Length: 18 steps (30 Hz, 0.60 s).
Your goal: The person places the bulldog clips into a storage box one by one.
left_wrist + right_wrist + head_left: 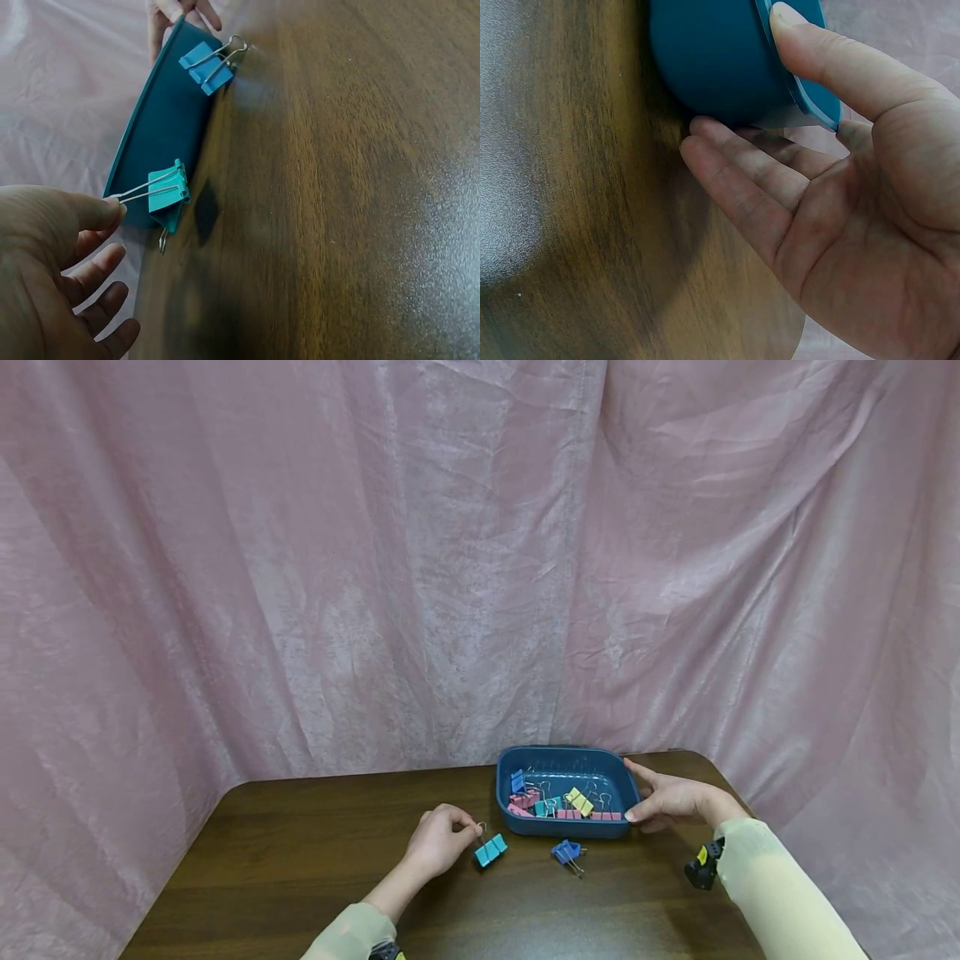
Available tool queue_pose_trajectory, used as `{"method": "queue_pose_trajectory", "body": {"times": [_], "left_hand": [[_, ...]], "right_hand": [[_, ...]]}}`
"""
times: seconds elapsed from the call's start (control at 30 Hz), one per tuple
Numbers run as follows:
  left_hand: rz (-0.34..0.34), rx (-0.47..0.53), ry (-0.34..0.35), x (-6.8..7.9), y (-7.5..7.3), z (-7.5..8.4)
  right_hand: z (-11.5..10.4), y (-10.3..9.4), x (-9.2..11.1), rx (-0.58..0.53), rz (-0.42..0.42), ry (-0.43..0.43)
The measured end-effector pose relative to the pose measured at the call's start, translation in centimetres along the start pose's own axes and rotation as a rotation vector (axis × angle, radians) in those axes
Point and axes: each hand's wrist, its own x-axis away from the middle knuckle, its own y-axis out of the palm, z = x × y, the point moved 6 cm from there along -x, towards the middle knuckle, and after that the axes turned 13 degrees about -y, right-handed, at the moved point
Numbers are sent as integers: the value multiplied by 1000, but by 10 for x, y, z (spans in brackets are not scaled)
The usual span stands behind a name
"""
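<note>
Between thumb and forefinger, my left hand (442,842) pinches a turquoise binder clip (491,851) by its wire handle. In the left wrist view the turquoise clip hangs over the table, its shadow beside it. A blue plastic bin (562,828) stands toward the back of the table, holding several pink, turquoise, blue and yellow binder clips. My right hand (671,797) holds the bin's right end, thumb on the rim and other fingers about the corner, as the right wrist view shows. In front of the bin lies a blue binder clip (566,852).
The brown wooden table (315,852) has rounded back corners. A pink curtain (375,568) hangs right behind it. A yellow binder clip (579,802) sits on top of others in the bin.
</note>
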Motion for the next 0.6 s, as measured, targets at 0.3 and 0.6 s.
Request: {"method": "queue_pose_trajectory", "body": {"times": [0.3,0.6], "left_hand": [[-5,18,15,3,-7,-2],[-6,50,18,8,-17,-4]], "right_hand": [[0,1,0,-6,1,11],[0,0,-1,-1,3,10]]}}
